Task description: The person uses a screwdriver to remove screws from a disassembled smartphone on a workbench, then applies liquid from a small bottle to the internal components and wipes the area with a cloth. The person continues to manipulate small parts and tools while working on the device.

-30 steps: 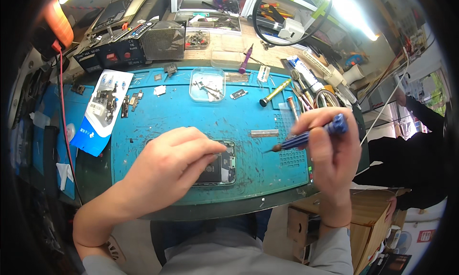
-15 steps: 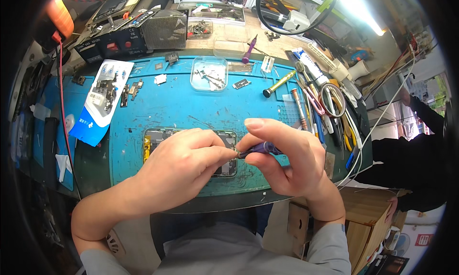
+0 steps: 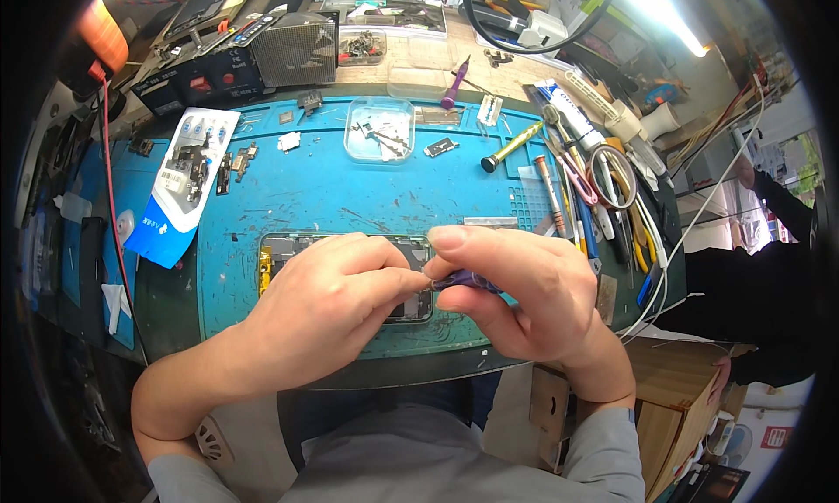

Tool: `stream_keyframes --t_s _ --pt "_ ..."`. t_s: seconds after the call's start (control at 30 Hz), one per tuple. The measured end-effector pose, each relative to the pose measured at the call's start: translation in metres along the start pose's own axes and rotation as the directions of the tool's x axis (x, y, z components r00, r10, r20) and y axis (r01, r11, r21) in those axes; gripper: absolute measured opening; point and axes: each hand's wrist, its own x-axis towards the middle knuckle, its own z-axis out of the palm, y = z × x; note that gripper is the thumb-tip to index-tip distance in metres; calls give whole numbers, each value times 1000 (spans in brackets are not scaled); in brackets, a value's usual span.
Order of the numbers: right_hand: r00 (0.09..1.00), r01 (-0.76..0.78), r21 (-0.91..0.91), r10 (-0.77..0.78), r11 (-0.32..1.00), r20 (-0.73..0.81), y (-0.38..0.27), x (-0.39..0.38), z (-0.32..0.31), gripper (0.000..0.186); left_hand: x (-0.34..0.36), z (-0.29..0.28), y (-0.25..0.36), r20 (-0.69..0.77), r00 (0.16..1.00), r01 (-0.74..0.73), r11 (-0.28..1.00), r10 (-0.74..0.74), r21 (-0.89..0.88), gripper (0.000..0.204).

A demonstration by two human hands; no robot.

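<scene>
An opened phone body (image 3: 284, 248) lies on the blue repair mat (image 3: 288, 188), with a yellow part at its left end. My left hand (image 3: 328, 306) covers much of the phone, its fingers pinched at the right end on something I cannot make out. My right hand (image 3: 533, 302) is closed on a blue-purple screwdriver (image 3: 468, 280), whose tip meets the left fingertips there. A metal ruler (image 3: 489, 222) lies just behind the right hand.
Behind are a clear parts box (image 3: 380, 127), small parts and a purple screwdriver (image 3: 454, 83). A blister pack (image 3: 179, 188) lies left; tools and cables (image 3: 603, 180) crowd the right. A person in dark clothing (image 3: 743, 284) is at the far right beside a wooden cabinet (image 3: 664, 381).
My right hand has come left and down with the screwdriver, from over the mat to the phone's right end beside my left fingertips. My left hand has stayed on the phone.
</scene>
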Motion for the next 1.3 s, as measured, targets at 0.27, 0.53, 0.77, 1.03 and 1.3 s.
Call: stream_keyframes --t_s 0.27,0.53,0.77,1.03,1.3 --pt "996 85 -13 -85 996 35 0 2 0 41 0 0 0 -33 999 -14 1000 14 -4 22" --pt "998 60 -86 -62 994 -19 -8 6 0 42 -1 2 0 -28 999 25 1000 -24 10 14" --pt "999 20 -77 -16 997 42 -9 8 -8 42 1 3 -3 -32 999 8 1000 -7 28 14" --pt "1000 27 14 -27 1000 -4 -4 4 -3 39 5 8 1 -117 992 -22 991 37 132 14" --pt "999 41 0 -41 999 -3 -1 3 -2 42 6 14 -2 -157 985 -41 977 75 208 17"
